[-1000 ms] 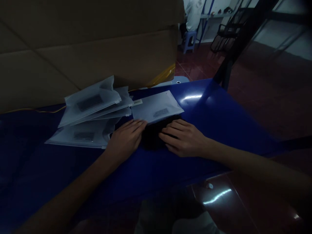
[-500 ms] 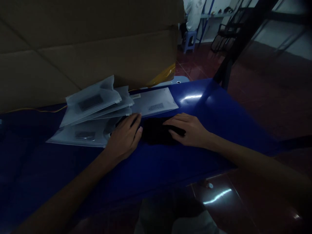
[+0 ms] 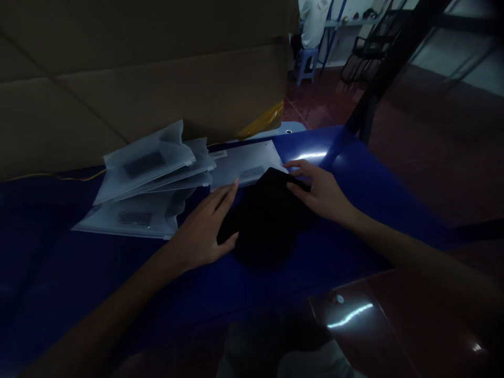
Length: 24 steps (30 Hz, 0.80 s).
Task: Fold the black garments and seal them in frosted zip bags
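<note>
While pale-clothed legs [image 3: 315, 362] are showing dimly below the near edge of the blue tabletop [image 3: 366, 184], a bunched black cloth [image 3: 268, 226] is lying on that surface between the two bare hands. On its left, the left hand [image 3: 202, 226] is spreading, thumb standing well away from the fingers, with the thumb tip meeting the cloth's edge in view. Opposite, the right hand [image 3: 323, 191] is curving over the cloth's far right part, thumb against the dark material; whether it is pinching a fold, I cannot tell. The cloth is looking light, soft and limp, unlikely to break and apt to slump or crease, so a flat hold at two opposite edges should suit it better than one pinched corner. Its blackness is swallowing seams, folds and outline, so its exact kind is staying unclear. Just beyond, it is covering part of the near edge of a flat white pouch [image 3: 236, 157], whose small print is too blurred to read. Frosted slider bags [image 3: 145, 163] are overlapping to the left, their lower layers partly hidden. Behind them a cardboard box [image 3: 157, 100] is filling the background, and farther off a cut-off person [image 3: 314, 26] is sitting on a blue stool [image 3: 307, 65].
</note>
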Each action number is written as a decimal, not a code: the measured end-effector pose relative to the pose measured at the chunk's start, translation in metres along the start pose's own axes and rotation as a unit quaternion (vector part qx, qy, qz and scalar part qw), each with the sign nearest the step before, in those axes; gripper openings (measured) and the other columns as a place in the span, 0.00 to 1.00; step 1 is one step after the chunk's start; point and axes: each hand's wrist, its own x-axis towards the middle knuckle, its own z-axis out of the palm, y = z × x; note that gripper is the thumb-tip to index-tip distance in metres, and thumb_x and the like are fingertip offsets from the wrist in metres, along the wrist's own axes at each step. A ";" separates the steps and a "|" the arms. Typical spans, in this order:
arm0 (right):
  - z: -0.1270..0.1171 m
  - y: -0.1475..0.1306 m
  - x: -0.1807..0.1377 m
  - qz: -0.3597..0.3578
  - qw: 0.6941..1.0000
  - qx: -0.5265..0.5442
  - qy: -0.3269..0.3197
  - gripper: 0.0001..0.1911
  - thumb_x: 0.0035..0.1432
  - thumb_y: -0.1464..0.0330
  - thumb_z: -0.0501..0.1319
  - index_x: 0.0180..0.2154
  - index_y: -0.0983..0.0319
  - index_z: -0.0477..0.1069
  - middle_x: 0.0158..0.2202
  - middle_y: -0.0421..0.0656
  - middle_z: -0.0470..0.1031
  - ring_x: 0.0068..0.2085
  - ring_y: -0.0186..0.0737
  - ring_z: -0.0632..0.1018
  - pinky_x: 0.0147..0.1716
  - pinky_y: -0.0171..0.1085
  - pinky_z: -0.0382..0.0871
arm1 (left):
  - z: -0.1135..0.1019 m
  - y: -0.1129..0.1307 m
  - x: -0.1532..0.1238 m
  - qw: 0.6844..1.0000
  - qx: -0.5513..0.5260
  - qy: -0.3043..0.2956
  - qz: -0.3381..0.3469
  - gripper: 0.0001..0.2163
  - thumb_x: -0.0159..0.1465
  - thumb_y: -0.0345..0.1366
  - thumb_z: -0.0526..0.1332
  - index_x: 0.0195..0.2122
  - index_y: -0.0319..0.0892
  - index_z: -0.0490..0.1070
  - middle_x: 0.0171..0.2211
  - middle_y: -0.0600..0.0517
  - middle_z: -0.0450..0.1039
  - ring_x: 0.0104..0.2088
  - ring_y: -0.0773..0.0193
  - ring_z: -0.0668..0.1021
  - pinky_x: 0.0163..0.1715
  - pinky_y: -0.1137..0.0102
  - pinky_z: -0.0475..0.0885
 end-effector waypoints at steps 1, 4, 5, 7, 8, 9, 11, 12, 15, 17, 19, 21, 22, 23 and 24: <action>-0.001 0.001 0.000 -0.011 0.999 -0.047 -0.005 0.24 0.61 0.69 0.62 0.60 0.59 0.70 0.49 0.47 0.80 0.44 0.49 0.82 0.46 0.52 0.78 | -0.001 0.000 0.000 1.000 0.006 0.011 0.009 0.45 0.69 0.42 0.61 0.78 0.46 0.30 0.73 0.37 0.53 0.68 0.41 0.67 0.60 0.47 0.74; 0.000 -0.004 -0.003 -0.060 0.984 -0.165 -0.005 0.23 0.63 0.71 0.58 0.59 0.60 0.71 0.55 0.50 0.77 0.50 0.53 0.79 0.48 0.54 0.76 | -0.002 0.000 0.000 0.995 0.043 0.081 0.045 0.33 0.71 0.34 0.59 0.75 0.43 0.49 0.66 0.38 0.64 0.62 0.46 0.73 0.55 0.52 0.77; 0.002 -0.007 -0.005 -0.081 0.980 -0.183 0.005 0.20 0.65 0.69 0.57 0.57 0.61 0.72 0.55 0.51 0.76 0.52 0.54 0.78 0.49 0.54 0.75 | -0.003 0.000 0.001 0.991 0.058 0.110 0.056 0.28 0.72 0.32 0.59 0.72 0.43 0.57 0.62 0.39 0.68 0.58 0.49 0.75 0.53 0.54 0.78; 0.006 -0.013 -0.009 -0.119 0.976 -0.184 0.008 0.17 0.69 0.62 0.57 0.54 0.61 0.73 0.53 0.51 0.77 0.54 0.54 0.76 0.52 0.53 0.73 | -0.003 0.001 0.001 0.982 0.080 0.152 0.084 0.18 0.73 0.30 0.60 0.63 0.41 0.68 0.54 0.42 0.74 0.50 0.54 0.78 0.49 0.58 0.79; 0.008 -0.015 -0.010 -0.132 0.975 -0.178 -0.002 0.19 0.69 0.57 0.59 0.54 0.62 0.73 0.52 0.50 0.78 0.52 0.54 0.77 0.52 0.52 0.72 | -0.004 0.001 0.001 0.978 0.081 0.159 0.105 0.15 0.73 0.30 0.61 0.59 0.40 0.71 0.51 0.43 0.76 0.47 0.56 0.79 0.47 0.60 0.79; 0.009 -0.016 -0.011 -0.141 0.974 -0.177 -0.018 0.22 0.67 0.53 0.61 0.53 0.62 0.74 0.51 0.50 0.79 0.51 0.54 0.77 0.51 0.52 0.71 | -0.004 0.002 0.001 0.976 0.074 0.154 0.132 0.13 0.73 0.30 0.61 0.58 0.40 0.72 0.50 0.44 0.77 0.47 0.57 0.79 0.47 0.61 0.79; 0.012 -0.016 -0.012 -0.147 0.969 -0.193 -0.051 0.22 0.64 0.52 0.64 0.50 0.62 0.75 0.48 0.49 0.80 0.48 0.53 0.78 0.49 0.50 0.70 | -0.004 0.002 0.000 0.973 0.051 0.118 0.190 0.13 0.73 0.32 0.61 0.58 0.41 0.73 0.52 0.44 0.78 0.50 0.57 0.79 0.49 0.61 0.78; 0.012 -0.015 -0.012 -0.146 0.966 -0.205 -0.064 0.18 0.65 0.55 0.63 0.47 0.62 0.76 0.46 0.49 0.81 0.47 0.52 0.79 0.47 0.49 0.70 | -0.004 0.002 0.000 0.972 0.040 0.094 0.213 0.13 0.74 0.33 0.61 0.59 0.42 0.73 0.54 0.45 0.78 0.53 0.56 0.79 0.51 0.61 0.78; 0.009 -0.015 -0.012 -0.134 0.970 -0.187 -0.075 0.15 0.71 0.60 0.55 0.42 0.62 0.76 0.38 0.47 0.81 0.42 0.47 0.80 0.43 0.45 0.68 | -0.001 0.002 -0.002 0.970 0.018 0.040 0.238 0.15 0.75 0.34 0.59 0.61 0.44 0.73 0.58 0.47 0.77 0.59 0.54 0.77 0.56 0.58 0.76; 0.008 -0.018 -0.014 -0.140 0.975 -0.154 -0.075 0.20 0.71 0.54 0.55 0.45 0.62 0.76 0.40 0.47 0.82 0.42 0.47 0.80 0.44 0.45 0.68 | 0.000 0.002 -0.002 0.972 0.010 0.028 0.234 0.15 0.75 0.34 0.59 0.60 0.44 0.74 0.58 0.48 0.78 0.60 0.53 0.76 0.57 0.57 0.76; 0.010 -0.021 -0.016 -0.166 0.968 -0.169 -0.082 0.26 0.65 0.48 0.61 0.49 0.63 0.75 0.44 0.48 0.81 0.45 0.51 0.79 0.46 0.47 0.67 | 0.000 0.002 -0.002 0.973 0.007 0.027 0.230 0.15 0.74 0.34 0.60 0.60 0.43 0.75 0.58 0.47 0.78 0.59 0.53 0.76 0.57 0.56 0.76; 0.014 -0.024 -0.019 -0.194 0.953 -0.213 -0.091 0.22 0.61 0.52 0.65 0.47 0.63 0.75 0.43 0.49 0.81 0.46 0.53 0.78 0.47 0.49 0.66 | -0.001 0.003 -0.001 0.973 0.009 0.022 0.228 0.15 0.74 0.34 0.59 0.60 0.43 0.75 0.59 0.47 0.78 0.60 0.52 0.76 0.57 0.56 0.76; 0.016 -0.024 -0.020 -0.198 0.949 -0.227 -0.096 0.17 0.61 0.57 0.64 0.44 0.63 0.75 0.41 0.48 0.81 0.45 0.52 0.78 0.47 0.48 0.66 | -0.002 0.003 -0.001 0.974 0.010 0.016 0.226 0.15 0.74 0.34 0.59 0.60 0.43 0.75 0.60 0.46 0.77 0.61 0.52 0.75 0.57 0.56 0.76; 0.018 -0.024 -0.020 -0.195 0.949 -0.229 -0.098 0.11 0.62 0.61 0.63 0.41 0.62 0.75 0.40 0.47 0.80 0.44 0.50 0.78 0.46 0.47 0.66 | -0.003 0.003 -0.001 0.974 0.009 0.011 0.225 0.15 0.75 0.34 0.58 0.60 0.43 0.75 0.60 0.46 0.76 0.61 0.51 0.75 0.58 0.56 0.76; 0.018 -0.024 -0.019 -0.183 0.953 -0.220 -0.096 0.08 0.61 0.65 0.61 0.39 0.62 0.74 0.38 0.47 0.80 0.42 0.47 0.78 0.44 0.45 0.67 | -0.004 0.002 -0.001 0.975 0.007 0.007 0.222 0.15 0.75 0.36 0.58 0.60 0.43 0.75 0.61 0.46 0.76 0.62 0.51 0.74 0.58 0.55 0.75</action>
